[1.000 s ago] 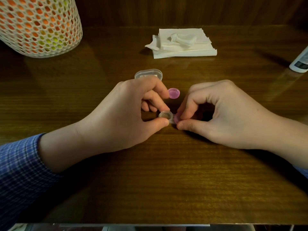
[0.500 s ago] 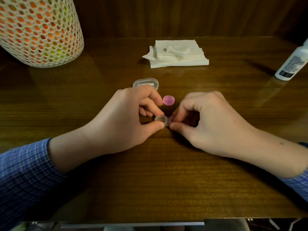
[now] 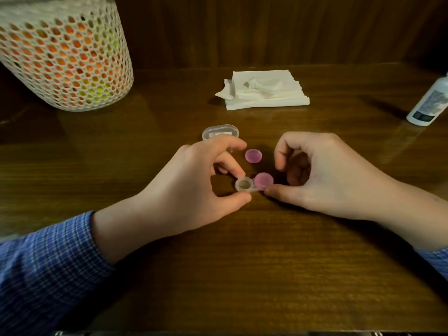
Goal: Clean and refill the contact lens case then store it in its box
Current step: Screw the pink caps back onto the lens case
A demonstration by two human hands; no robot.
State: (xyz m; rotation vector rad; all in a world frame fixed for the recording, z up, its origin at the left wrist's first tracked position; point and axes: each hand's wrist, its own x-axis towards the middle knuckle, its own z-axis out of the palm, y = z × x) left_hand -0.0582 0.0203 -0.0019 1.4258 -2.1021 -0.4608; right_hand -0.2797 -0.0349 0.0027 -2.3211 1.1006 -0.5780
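Note:
A small clear contact lens case (image 3: 245, 185) lies on the wooden table, its left well uncapped and its right well covered by a pink cap (image 3: 263, 180). My left hand (image 3: 194, 183) pinches the left well between thumb and a finger. My right hand (image 3: 324, 173) has its thumb tip against the capped side, and its curled fingers hover above the pink cap without touching it. A second pink cap (image 3: 253, 156) lies loose on the table just behind. The clear storage box (image 3: 220, 131) sits behind my left hand, partly hidden by it.
A folded stack of white tissues (image 3: 266, 94) with a small white tool on it lies at the back middle. A white mesh basket (image 3: 65, 61) stands at the back left. A white solution bottle (image 3: 429, 103) stands at the right edge.
My right fingers have lifted off the cap on the right well, which now shows fully. The camera view has tilted up a little, bringing the bottle further into sight.

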